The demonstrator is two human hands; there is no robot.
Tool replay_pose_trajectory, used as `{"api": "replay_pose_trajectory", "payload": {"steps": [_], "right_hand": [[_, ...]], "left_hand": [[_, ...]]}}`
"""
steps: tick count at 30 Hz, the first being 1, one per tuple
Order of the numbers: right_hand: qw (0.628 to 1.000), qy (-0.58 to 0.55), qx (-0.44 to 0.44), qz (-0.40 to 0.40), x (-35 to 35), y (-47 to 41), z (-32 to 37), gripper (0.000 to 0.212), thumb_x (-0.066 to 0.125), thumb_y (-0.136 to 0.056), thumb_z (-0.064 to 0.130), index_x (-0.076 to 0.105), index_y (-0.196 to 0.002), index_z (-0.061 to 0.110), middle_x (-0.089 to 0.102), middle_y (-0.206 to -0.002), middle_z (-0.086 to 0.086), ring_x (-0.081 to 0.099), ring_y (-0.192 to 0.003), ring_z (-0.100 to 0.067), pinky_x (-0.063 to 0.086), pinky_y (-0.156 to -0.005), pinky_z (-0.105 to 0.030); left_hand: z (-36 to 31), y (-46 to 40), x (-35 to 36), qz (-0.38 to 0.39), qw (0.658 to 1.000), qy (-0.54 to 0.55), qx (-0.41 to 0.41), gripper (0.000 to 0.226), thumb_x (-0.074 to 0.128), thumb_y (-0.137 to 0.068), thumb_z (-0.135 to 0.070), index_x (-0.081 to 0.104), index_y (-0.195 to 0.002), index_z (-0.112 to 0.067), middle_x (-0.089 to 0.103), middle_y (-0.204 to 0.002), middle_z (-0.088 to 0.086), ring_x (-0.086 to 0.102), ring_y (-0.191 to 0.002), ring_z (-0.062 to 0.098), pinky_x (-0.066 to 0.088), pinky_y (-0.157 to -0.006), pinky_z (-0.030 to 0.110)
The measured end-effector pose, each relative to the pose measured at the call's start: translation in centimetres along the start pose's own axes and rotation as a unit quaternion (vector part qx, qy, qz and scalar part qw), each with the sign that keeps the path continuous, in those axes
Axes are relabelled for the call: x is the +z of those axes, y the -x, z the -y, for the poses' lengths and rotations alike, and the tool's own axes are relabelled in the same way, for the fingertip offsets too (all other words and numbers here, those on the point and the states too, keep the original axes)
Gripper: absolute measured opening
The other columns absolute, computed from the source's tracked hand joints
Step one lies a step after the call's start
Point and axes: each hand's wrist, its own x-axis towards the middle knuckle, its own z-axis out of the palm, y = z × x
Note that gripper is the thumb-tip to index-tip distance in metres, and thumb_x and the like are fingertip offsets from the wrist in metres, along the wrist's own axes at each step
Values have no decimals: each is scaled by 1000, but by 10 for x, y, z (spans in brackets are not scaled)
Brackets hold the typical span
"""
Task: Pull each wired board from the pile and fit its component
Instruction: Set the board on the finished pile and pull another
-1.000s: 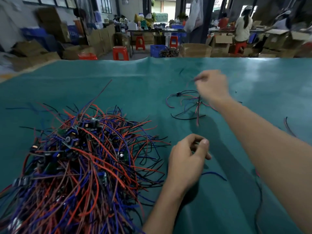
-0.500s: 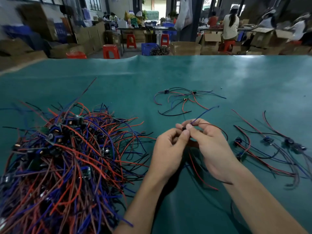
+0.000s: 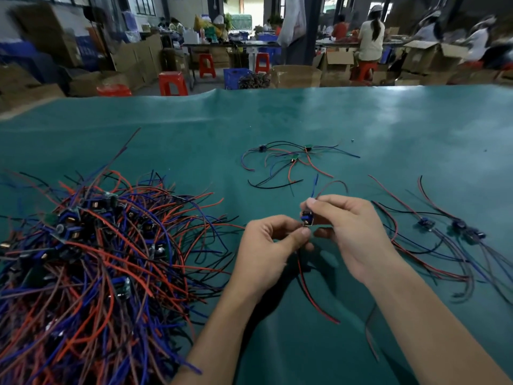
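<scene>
A big pile of wired boards (image 3: 91, 262) with red, blue and black leads covers the left of the green table (image 3: 388, 129). Between my hands, just above the table's middle, is one small wired board (image 3: 307, 218) with a blue part on it. My right hand (image 3: 352, 234) pinches the board from above with thumb and forefinger. My left hand (image 3: 273, 245) pinches at the board's lower edge with its fingertips. The board's red and black wires (image 3: 311, 295) trail down toward me, and a blue lead sticks up behind it.
A small group of wired boards (image 3: 294, 159) lies farther back in the middle. Another group of wired boards (image 3: 455, 229) lies to the right of my right hand. Beyond the table's far edge are red stools, cardboard boxes and seated people.
My right hand came back from the far group to meet my left hand. Both hands now hold one board, turned so its blue part shows.
</scene>
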Motion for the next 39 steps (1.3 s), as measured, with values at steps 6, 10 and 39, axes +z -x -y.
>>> {"api": "replay_pose_trajectory", "payload": {"steps": [6, 10, 39], "right_hand": [[979, 128, -83, -138, -29, -15, 2, 26, 66, -96, 16, 70, -71, 15, 68, -61, 6, 58, -56, -2, 41, -51, -16], [971, -30, -38, -232, -48, -19, 9, 27, 60, -102, 15, 67, -78, 6, 65, -76, -9, 52, -57, -14, 42, -45, -21], [741, 658, -89, 105, 108, -149, 64, 32, 53, -89, 16, 68, -117, 11, 65, -122, -19, 61, -108, -37, 55, -97, -40]], "left_hand": [[2, 1, 1, 14, 1000, -8, -15, 11, 73, -89, -2, 76, -79, -6, 73, -66, 9, 62, -56, 9, 52, -52, 17], [3, 0, -1, -49, 998, -32, 9, 13, 73, -91, -9, 76, -78, -11, 74, -67, 5, 55, -54, 0, 42, -56, 10], [3, -1, 1, -89, 988, -123, 20, 11, 65, -93, -17, 74, -86, -19, 75, -70, -7, 67, -74, 2, 48, -73, 15]]}}
